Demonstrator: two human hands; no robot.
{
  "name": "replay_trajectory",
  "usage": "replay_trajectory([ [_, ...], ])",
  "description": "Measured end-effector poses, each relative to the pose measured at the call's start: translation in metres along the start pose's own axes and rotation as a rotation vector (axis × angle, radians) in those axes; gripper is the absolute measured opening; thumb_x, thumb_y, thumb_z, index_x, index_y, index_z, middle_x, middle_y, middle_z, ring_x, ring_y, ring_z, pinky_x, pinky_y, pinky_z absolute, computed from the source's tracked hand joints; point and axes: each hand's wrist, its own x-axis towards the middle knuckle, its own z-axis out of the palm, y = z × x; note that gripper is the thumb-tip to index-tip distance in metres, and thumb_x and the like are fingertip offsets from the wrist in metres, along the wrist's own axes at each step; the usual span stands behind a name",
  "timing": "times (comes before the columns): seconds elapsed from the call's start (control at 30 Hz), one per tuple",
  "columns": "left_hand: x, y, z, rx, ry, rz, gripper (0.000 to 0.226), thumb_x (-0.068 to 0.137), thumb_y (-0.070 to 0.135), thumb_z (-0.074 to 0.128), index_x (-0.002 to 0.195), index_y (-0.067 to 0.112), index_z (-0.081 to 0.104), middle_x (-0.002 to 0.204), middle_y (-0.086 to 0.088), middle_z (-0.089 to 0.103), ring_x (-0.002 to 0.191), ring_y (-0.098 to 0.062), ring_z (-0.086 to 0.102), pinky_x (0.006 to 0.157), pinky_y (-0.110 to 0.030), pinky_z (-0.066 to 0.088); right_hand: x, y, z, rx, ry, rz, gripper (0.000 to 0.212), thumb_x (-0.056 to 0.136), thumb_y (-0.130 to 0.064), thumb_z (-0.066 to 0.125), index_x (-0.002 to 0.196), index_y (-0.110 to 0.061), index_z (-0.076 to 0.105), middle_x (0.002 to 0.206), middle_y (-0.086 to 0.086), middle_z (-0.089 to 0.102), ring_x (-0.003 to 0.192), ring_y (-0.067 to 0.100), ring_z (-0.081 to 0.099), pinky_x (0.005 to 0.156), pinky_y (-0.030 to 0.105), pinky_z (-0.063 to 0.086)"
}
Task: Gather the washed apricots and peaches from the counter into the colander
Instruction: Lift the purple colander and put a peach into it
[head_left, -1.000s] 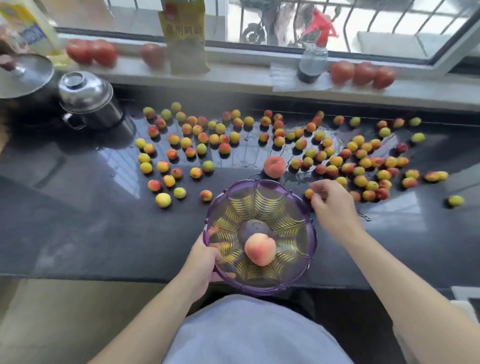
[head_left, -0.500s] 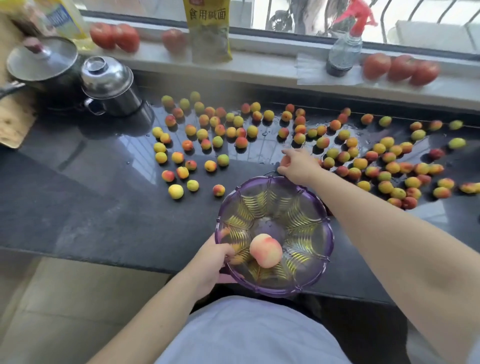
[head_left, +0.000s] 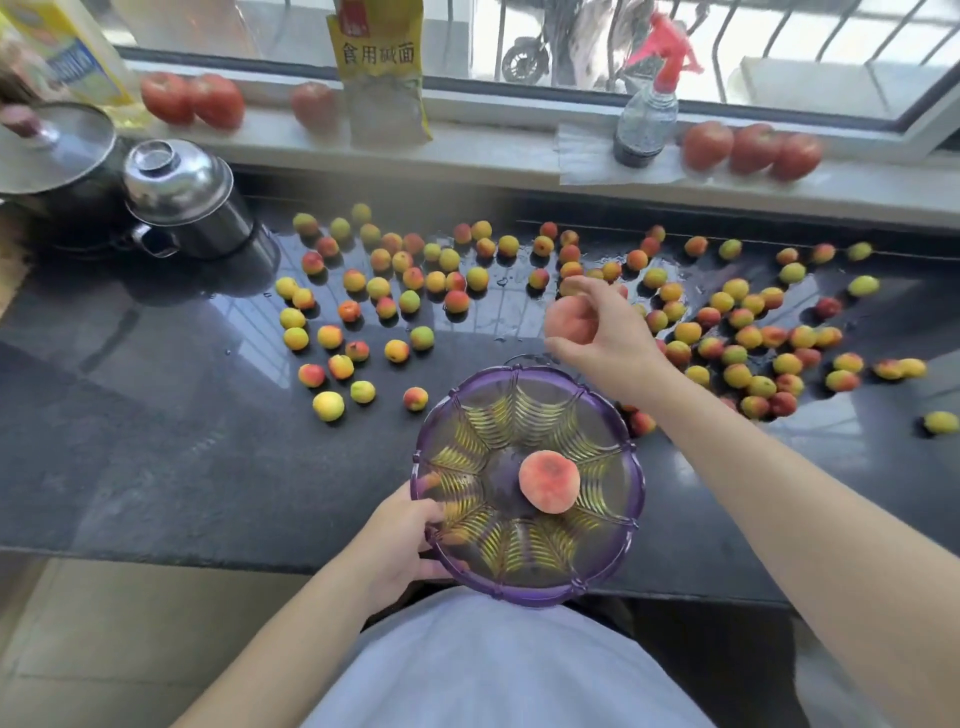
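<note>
The left hand (head_left: 402, 540) grips the colander (head_left: 527, 486) rim (steadying it) while the right hand (head_left: 602, 332) cups a peach (head_left: 569, 322) to drop in.

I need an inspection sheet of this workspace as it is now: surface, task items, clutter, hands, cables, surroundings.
Surface: dark glossy stone counter, wet patches among the fruit.
Job's things: purple slotted plastic colander at the counter's front edge, one pink peach inside; many small yellow-red apricots scattered on the counter.
Clutter: steel lidded pot and glass pan lid at the far left.
Hands: left hand grips the colander's rim; right hand holds a second peach beyond the colander's far rim.
Cables: nothing seen.
Surroundings: window sill with red tomatoes, yellow bag, spray bottle.
</note>
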Motion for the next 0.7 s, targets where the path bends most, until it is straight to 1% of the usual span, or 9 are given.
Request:
replay_trajectory([
  [0.07,0.004,0.001,-0.001,0.008,-0.004,0.0,0.049,0.104,-0.005,0.037,0.131,0.026,0.065,0.11,-0.011,0.08,0.105,-0.036,0.074,0.076,-0.051,0.064,-0.035,-0.003,-0.005,0.042,-0.103,-0.005,0.068,0.082,-0.027,0.081,0.141,-0.028,0.048,0.125,-0.01,0.053,0.112,0.006,0.053,0.094,0.023,0.047],
  [0.1,0.005,0.002,-0.001,0.01,-0.005,-0.001,0.05,0.103,-0.005,0.038,0.131,0.025,0.065,0.112,-0.011,0.08,0.108,-0.038,0.074,0.077,-0.052,0.064,-0.05,0.0,-0.004,0.043,-0.119,-0.005,0.065,0.08,-0.027,0.082,0.137,-0.029,0.051,0.124,-0.011,0.054,0.113,0.005,0.054,0.098,0.026,0.048],
  [0.2,0.005,0.002,-0.003,0.007,-0.024,0.0,0.049,0.103,-0.004,0.039,0.131,0.027,0.065,0.114,-0.011,0.08,0.112,-0.038,0.073,0.08,-0.055,0.064,-0.084,0.016,0.006,0.065,-0.078,0.066,0.061,0.076,-0.026,0.083,0.129,-0.036,0.055,0.12,-0.011,0.055,0.114,0.005,0.053,0.099,0.027,0.046],
  [0.3,0.002,0.003,-0.003,-0.005,-0.045,-0.007,0.048,0.104,-0.003,0.039,0.129,0.028,0.065,0.116,-0.012,0.079,0.113,-0.037,0.072,0.081,-0.06,0.064,-0.097,0.018,0.03,0.046,-0.099,0.074,0.064,0.075,-0.028,0.081,0.133,-0.037,0.054,0.121,-0.011,0.054,0.114,0.004,0.05,0.102,0.028,0.044],
  [0.37,0.002,0.002,-0.003,0.002,-0.045,-0.004,0.05,0.101,-0.005,0.039,0.129,0.027,0.066,0.116,-0.015,0.078,0.11,-0.037,0.073,0.08,-0.061,0.064,-0.097,0.008,0.053,-0.039,-0.168,0.023,0.066,0.077,-0.035,0.079,0.137,-0.037,0.051,0.125,-0.013,0.049,0.114,0.006,0.05,0.1,0.028,0.045],
  [0.43,0.001,0.002,-0.002,0.005,-0.043,0.007,0.051,0.099,-0.006,0.039,0.127,0.026,0.067,0.114,-0.016,0.079,0.108,-0.038,0.073,0.078,-0.06,0.064,-0.093,-0.002,0.075,-0.169,-0.204,-0.028,0.066,0.081,-0.042,0.076,0.139,-0.037,0.047,0.127,-0.013,0.047,0.111,0.011,0.053,0.093,0.028,0.047],
  [0.57,-0.001,0.001,-0.003,-0.012,-0.033,-0.004,0.05,0.099,-0.005,0.038,0.126,0.027,0.067,0.114,-0.015,0.079,0.107,-0.037,0.073,0.076,-0.057,0.065,-0.087,-0.004,0.1,-0.353,-0.207,-0.033,0.06,0.082,-0.052,0.07,0.134,-0.034,0.046,0.12,-0.006,0.051,0.106,0.023,0.06,0.09,0.039,0.051],
  [0.63,-0.003,0.001,-0.004,-0.013,-0.038,-0.014,0.048,0.1,-0.003,0.039,0.127,0.027,0.066,0.118,-0.017,0.077,0.11,-0.037,0.073,0.076,-0.056,0.065,-0.086,0.001,0.105,-0.444,-0.215,-0.028,0.057,0.083,-0.056,0.067,0.131,-0.032,0.047,0.119,-0.004,0.055,0.104,0.026,0.061,0.09,0.04,0.051],
  [0.7,-0.003,0.001,-0.005,-0.008,-0.038,-0.013,0.045,0.101,-0.003,0.04,0.125,0.026,0.066,0.114,-0.017,0.077,0.107,-0.037,0.073,0.074,-0.053,0.065,-0.088,0.007,0.11,-0.515,-0.221,-0.047,0.059,0.085,-0.058,0.067,0.133,-0.031,0.046,0.121,-0.002,0.057,0.106,0.026,0.061,0.091,0.04,0.05],
])
